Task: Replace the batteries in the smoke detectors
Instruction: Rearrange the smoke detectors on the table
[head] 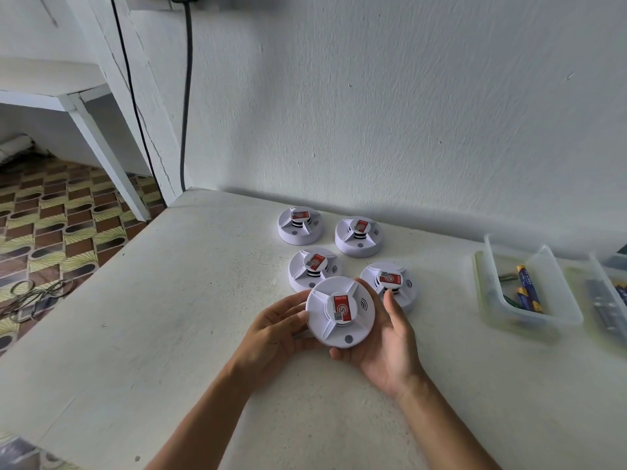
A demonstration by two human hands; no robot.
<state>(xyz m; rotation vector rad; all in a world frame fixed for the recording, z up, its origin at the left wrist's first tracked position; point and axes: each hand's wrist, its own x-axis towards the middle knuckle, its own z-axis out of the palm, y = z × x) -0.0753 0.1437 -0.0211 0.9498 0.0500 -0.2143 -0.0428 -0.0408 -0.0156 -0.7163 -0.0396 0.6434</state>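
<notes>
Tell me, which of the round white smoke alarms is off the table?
The nearest smoke detector, gripped between the left hand and right hand. The other four sit flat on the table behind it.

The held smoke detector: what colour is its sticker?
Red and white sticker, clearest in the head view.

Left grip (280, 329), right grip (390, 337), both cupped.

White textured wall (407, 96), patterned tile floor (51, 215).
</notes>
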